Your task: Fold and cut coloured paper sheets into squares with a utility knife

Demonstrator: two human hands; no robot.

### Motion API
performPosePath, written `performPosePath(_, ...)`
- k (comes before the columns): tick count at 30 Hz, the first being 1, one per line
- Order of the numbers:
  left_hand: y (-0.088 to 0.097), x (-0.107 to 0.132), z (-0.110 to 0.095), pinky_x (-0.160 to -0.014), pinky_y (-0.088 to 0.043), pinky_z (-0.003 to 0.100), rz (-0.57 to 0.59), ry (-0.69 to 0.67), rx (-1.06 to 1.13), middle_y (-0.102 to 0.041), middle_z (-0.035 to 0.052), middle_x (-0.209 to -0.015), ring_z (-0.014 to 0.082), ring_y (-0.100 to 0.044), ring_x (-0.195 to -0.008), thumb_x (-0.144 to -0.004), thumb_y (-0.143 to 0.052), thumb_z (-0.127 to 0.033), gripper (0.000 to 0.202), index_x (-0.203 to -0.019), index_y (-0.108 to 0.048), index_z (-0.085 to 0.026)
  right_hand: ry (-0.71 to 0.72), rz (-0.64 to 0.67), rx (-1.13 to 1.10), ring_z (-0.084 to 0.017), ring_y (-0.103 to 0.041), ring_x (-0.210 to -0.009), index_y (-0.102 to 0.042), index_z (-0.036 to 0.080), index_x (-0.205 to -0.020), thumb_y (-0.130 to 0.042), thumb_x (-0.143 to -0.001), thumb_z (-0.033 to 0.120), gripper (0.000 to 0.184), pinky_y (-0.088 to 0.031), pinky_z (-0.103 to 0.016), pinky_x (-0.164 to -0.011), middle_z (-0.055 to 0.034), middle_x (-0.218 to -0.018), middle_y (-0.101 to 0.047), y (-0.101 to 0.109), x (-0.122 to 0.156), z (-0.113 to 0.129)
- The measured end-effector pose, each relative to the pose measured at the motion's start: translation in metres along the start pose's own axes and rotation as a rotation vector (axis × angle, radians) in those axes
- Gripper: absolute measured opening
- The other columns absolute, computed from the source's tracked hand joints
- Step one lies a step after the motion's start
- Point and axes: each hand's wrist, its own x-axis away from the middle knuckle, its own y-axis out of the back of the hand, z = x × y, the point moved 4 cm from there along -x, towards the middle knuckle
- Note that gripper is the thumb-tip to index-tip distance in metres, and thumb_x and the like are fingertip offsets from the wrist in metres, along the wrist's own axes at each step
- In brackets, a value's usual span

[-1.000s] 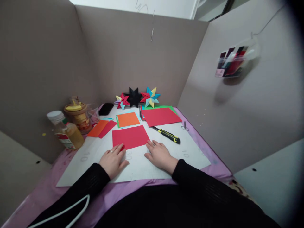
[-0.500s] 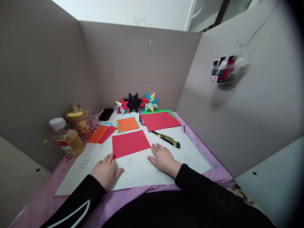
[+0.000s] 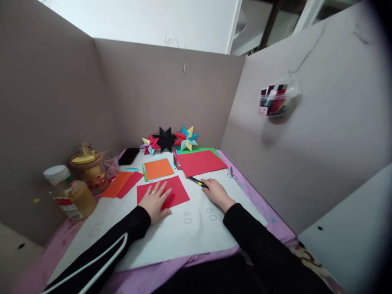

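Observation:
My left hand (image 3: pixel 157 200) lies flat with spread fingers on a red square of paper (image 3: pixel 174 191) on the white mat (image 3: pixel 190 232). To its right, my right hand (image 3: pixel 215 191) rests over the near end of a yellow and black utility knife (image 3: pixel 196 181), fingers curled on it. Whether the knife is lifted I cannot tell. Both arms wear black sleeves.
An orange square (image 3: pixel 157 168), red and orange sheets (image 3: pixel 121 183) and a red stack on green (image 3: pixel 200 162) lie behind. Paper stars (image 3: pixel 167 139) stand at the back wall. Small scissors (image 3: pixel 232 173) lie right. A bottle (image 3: pixel 69 192) and jar (image 3: pixel 87 169) stand left. Cardboard walls surround the table.
My left hand moved forward onto the red square. My right hand moved forward and right onto the utility knife. The view tilted upward and shifted.

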Motion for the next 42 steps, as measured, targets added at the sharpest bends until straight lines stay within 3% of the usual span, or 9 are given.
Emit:
performPosePath(3, -0.021, -0.013, 0.009, -0.104, -0.018, 0.054, -0.030, 0.090, 0.038, -0.025, 0.0120, -0.147, 0.0329, -0.016, -0.135, -0.082, -0.040, -0.054, 0.064, -0.138, -0.034, -0.023, 0.035, 0.037, 0.021, -0.020, -0.047, -0.104, -0.047, 0.021, -0.126, -0.045, -0.085, 0.022, 0.042, -0.034, -0.028, -0.088, -0.0086, -0.109, -0.057, -0.002, 0.005, 0.003)
performPosePath(6, -0.030, -0.010, 0.020, -0.104, -0.021, 0.052, -0.043, 0.172, 0.059, -0.031, 0.0115, -0.145, 0.0314, -0.022, -0.134, -0.085, -0.034, -0.052, 0.060, -0.138, -0.034, -0.022, 0.062, 0.033, 0.035, -0.020, -0.047, -0.103, -0.047, 0.023, -0.128, -0.042, -0.086, 0.021, 0.042, -0.034, -0.029, -0.088, -0.0080, -0.110, -0.056, 0.001, 0.009, 0.006)
performPosePath(9, -0.026, -0.004, 0.024, -0.104, -0.022, 0.050, -0.050, 0.183, 0.065, -0.032, 0.0115, -0.144, 0.0311, -0.022, -0.133, -0.084, -0.037, -0.050, 0.059, -0.136, -0.038, -0.021, 0.060, 0.012, 0.060, -0.021, -0.048, -0.098, -0.050, 0.027, -0.126, -0.040, -0.086, 0.018, 0.042, -0.035, -0.030, -0.085, -0.0071, -0.106, -0.057, 0.003, 0.012, 0.007)
performPosePath(14, -0.013, -0.003, 0.018, -0.105, -0.016, 0.055, -0.085, 0.036, 0.073, -0.029, 0.0093, -0.146, 0.0317, -0.014, -0.136, -0.081, -0.044, -0.049, 0.057, -0.133, -0.042, -0.024, 0.052, 0.032, 0.097, -0.022, -0.048, -0.096, -0.054, 0.030, -0.123, -0.038, -0.084, 0.014, 0.045, -0.033, -0.031, -0.082, -0.0074, -0.105, -0.057, 0.000, 0.014, 0.006)
performPosePath(23, -0.011, 0.000, 0.015, -0.104, -0.015, 0.058, -0.090, -0.012, 0.088, -0.032, 0.0086, -0.145, 0.0328, -0.013, -0.136, -0.081, -0.047, -0.046, 0.051, -0.127, -0.049, -0.025, 0.047, 0.004, 0.125, -0.022, -0.047, -0.096, -0.056, 0.032, -0.120, -0.038, -0.083, 0.012, 0.046, -0.030, -0.033, -0.081, -0.0072, -0.105, -0.057, 0.001, 0.014, 0.007)
performPosePath(33, -0.020, -0.004, 0.016, -0.105, -0.014, 0.057, -0.034, 0.001, 0.086, -0.030, 0.0049, -0.145, 0.0325, -0.014, -0.135, -0.083, -0.041, -0.051, 0.053, -0.132, -0.044, -0.029, 0.102, -0.009, 0.067, -0.020, -0.047, -0.095, -0.057, 0.033, -0.119, -0.043, -0.081, 0.009, 0.046, -0.030, -0.031, -0.081, -0.0053, -0.104, -0.058, -0.007, 0.012, 0.004)
performPosePath(42, -0.031, -0.007, 0.016, -0.100, -0.011, 0.065, 0.071, 0.069, 0.112, -0.022, 0.0046, -0.148, 0.0338, -0.008, -0.136, -0.086, -0.030, -0.054, 0.053, -0.137, -0.031, -0.037, 0.230, -0.048, 0.061, -0.020, -0.047, -0.095, -0.059, 0.031, -0.116, -0.044, -0.083, 0.010, 0.041, -0.029, -0.034, -0.086, -0.0062, -0.104, -0.059, -0.006, 0.017, 0.018)
